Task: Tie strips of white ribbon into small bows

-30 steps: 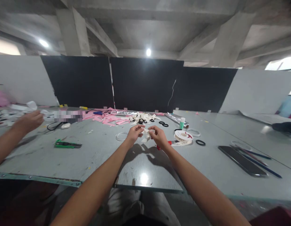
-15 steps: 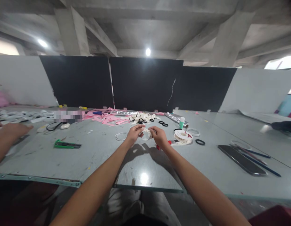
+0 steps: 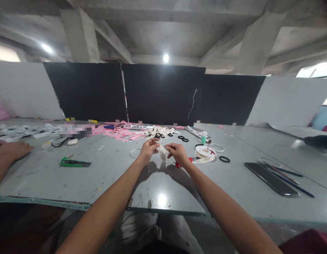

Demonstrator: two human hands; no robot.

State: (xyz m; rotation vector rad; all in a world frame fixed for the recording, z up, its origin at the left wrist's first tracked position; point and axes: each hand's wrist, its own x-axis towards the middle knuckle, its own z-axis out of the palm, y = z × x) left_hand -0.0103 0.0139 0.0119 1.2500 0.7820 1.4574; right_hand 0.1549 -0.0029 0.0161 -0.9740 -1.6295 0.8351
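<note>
Above the table in front of me, a short piece of cream printed ribbon stretches between my hands, part of it dangling. My left hand pinches its left end with bent fingers. On the other side, my right hand has thumb and finger closed on the ribbon. A red-handled tool lies beneath my right wrist, partly hidden. Just right of that is a white spool of printed ribbon, its loose tail on the table. A thin white ring lies left of my left hand.
Behind my hands sit a heap of cream ribbon pieces and pink strips. A green cutter lies left; a glue stick, black ring and dark phone lie right. Another person's hand rests far left.
The ribbon was curved into a loop between my hands; now the loop has opened and part hangs down. My left hand has shifted slightly left.
</note>
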